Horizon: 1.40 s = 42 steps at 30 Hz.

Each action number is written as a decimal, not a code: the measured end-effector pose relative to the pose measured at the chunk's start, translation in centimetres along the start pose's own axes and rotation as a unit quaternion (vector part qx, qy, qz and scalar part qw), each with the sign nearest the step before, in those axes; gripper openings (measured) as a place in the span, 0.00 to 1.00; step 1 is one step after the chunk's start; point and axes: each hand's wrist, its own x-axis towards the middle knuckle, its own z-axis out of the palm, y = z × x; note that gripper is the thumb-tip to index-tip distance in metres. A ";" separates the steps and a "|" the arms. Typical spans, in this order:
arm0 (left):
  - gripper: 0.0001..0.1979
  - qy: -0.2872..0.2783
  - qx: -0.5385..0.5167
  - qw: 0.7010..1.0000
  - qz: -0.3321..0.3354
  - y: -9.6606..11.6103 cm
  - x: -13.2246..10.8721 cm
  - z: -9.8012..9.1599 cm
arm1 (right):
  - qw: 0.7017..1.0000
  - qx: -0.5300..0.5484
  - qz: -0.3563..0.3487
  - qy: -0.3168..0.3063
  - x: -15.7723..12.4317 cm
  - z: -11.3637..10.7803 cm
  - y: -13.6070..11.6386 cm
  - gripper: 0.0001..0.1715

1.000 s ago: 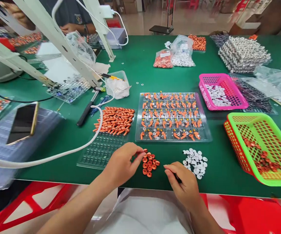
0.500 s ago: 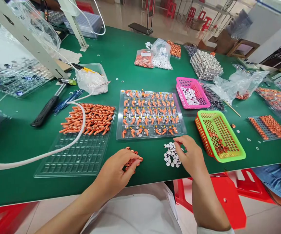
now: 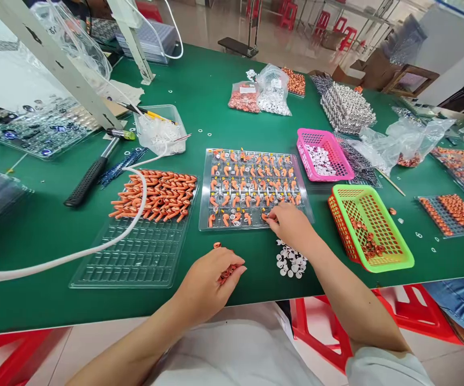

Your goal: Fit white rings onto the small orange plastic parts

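My right hand (image 3: 293,228) reaches over the front edge of a clear plastic tray (image 3: 204,220). Its thumb and fingertips pinch at a small orange curved piece (image 3: 264,216) in the front row. Rows of similar orange curved pieces (image 3: 235,185), some with yellow bits, fill the tray. My left hand (image 3: 207,281) rests on the table, curled over a small heap of copper-orange rings (image 3: 227,273). Its thumb and index tips come close together; whatever lies between them is hidden. Below my right forearm is a pile of white round caps (image 3: 290,262).
To the left, orange tubes (image 3: 159,195) lie in a clear blister tray (image 3: 127,268), crossed by a white hose (image 3: 135,222). A hammer (image 3: 90,174) lies beyond. On the right stand a pink basket (image 3: 344,166) and a green basket (image 3: 403,249). Bags (image 3: 274,96) sit farther back.
My right hand has moved from the white caps forward and left to the tray's front row. My left hand has stayed by the rings, shifting slightly. The view has turned a little.
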 end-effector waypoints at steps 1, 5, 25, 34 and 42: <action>0.06 0.001 -0.001 1.000 -0.002 -0.1 0.0 0.0 | 1.000 -0.005 -0.004 -0.003 0.1 0.0 -0.1 0.11; 0.06 -0.007 -0.007 1.000 -0.015 -0.1 0.1 0.0 | 0.999 -0.025 -0.029 -0.017 0.3 -0.5 -0.5 0.12; 0.07 -0.009 -0.027 0.999 -0.024 0.8 0.7 -0.2 | 0.994 0.099 0.035 -0.032 1.7 -1.1 -1.6 0.09; 0.11 0.005 -0.166 0.979 -0.121 0.8 0.4 -0.5 | 0.839 0.543 0.034 -0.016 -4.9 -2.5 -3.2 0.07; 0.12 -0.054 -0.427 0.876 -0.218 1.7 1.1 0.4 | 0.677 0.728 0.100 0.034 -10.0 3.0 -5.3 0.10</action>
